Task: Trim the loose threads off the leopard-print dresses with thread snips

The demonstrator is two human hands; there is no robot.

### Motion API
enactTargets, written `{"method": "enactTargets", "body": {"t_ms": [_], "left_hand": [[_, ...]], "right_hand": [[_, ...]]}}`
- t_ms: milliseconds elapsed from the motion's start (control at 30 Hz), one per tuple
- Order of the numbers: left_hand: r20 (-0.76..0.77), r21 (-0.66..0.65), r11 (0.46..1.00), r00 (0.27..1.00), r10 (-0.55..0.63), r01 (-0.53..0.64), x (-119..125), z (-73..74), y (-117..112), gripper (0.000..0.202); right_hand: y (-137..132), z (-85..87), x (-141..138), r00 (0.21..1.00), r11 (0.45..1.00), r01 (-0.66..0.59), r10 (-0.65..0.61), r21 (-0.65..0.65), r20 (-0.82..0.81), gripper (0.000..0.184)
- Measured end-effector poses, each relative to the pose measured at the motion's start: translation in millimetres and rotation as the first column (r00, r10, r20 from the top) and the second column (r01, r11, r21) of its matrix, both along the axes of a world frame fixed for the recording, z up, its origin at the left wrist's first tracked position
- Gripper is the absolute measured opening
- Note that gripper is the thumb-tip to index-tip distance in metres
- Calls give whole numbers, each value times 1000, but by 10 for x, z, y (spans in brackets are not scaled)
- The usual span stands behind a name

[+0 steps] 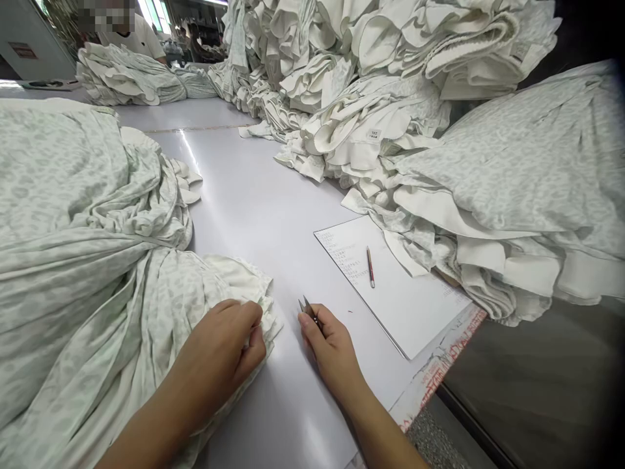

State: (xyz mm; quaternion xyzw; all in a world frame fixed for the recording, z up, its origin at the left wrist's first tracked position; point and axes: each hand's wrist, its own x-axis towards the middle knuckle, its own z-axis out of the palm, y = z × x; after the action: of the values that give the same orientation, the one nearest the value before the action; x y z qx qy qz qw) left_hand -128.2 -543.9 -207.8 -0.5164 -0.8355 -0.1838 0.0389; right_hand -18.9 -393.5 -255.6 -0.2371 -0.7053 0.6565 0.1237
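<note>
Pretty typical garment-table scene here. A big heap of pale green-and-white mottled knit fabric [92, 260] is spread over the left side of a long pale grey tabletop [263, 215]. Its gathered white hem [244, 283] is pinched up by the left hand [217, 345], which is clenched around it, with part of the hem hidden under the curled fingers. Small pointed metal thread snips [306, 307] are gripped in the right hand [327, 345], just beside the hem but not touching it. Only the tips can be seen; the rest is covered by the fingers, so the handles can't be made out.

To the right of that hand, a white sheet of printed paper [390, 286] is laid on the tabletop with a slim red-and-silver pen [370, 267] on top, but the writing is too small to be read. Huge stacks of white-and-green folded garments [371, 111] are piled along the far side, partly covering the paper's far corner, and a small label [374, 134] on one can't be read either. Further back, a co-worker's white T-shirt [131, 39] is seen behind another fabric pile [127, 78], cut off by the top of the view.
</note>
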Motion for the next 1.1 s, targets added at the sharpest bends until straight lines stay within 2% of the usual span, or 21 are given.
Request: {"method": "enactTargets", "body": {"t_ms": [67,167,233,333,433,533,667,767,867,967,1033,1100], "left_hand": [[-14,-84,995,998,58,-59,-18,-60,31,10],[-27,-152,983,995,98,-101,-17,-114,26,14],[1,-143,984,994,109,-108,-18,-110,5,22],[99,-72,987,984,150,-144,-48,-29,-39,28],[177,-55,955,938,298,-293,-108,86,-48,28],[148,-79,898,886,439,-432,-153,99,50,25],[80,-173,887,892,445,-427,-136,-49,259,26],[99,-181,887,889,446,-425,-104,-76,279,25],[210,-160,911,889,407,-380,-68,41,89,22],[342,-160,921,856,389,-354,-6,172,-231,29],[378,-172,916,834,401,-362,42,193,-425,31],[326,-219,903,844,425,-370,80,145,-550,25]], "right_hand": [[3,2,-3,1000,1000,-3,3,-15,4,27],[3,27,-1,1000,999,-22,23,-24,2,27],[4,34,8,1000,999,-31,31,-26,0,27],[7,27,27,999,999,-31,30,-29,-11,27],[8,12,36,999,999,-31,30,-28,-25,27],[9,0,31,999,999,-36,36,-22,-32,27],[15,-12,25,999,1000,-30,30,-1,-34,27],[16,-22,32,999,999,-32,32,14,-29,27],[5,-29,36,999,999,-40,40,26,-16,28],[-8,-29,30,999,998,-55,55,36,1,28],[-12,-25,26,998,997,-66,66,45,12,28],[-15,-21,25,997,995,-81,80,55,22,28]]}}
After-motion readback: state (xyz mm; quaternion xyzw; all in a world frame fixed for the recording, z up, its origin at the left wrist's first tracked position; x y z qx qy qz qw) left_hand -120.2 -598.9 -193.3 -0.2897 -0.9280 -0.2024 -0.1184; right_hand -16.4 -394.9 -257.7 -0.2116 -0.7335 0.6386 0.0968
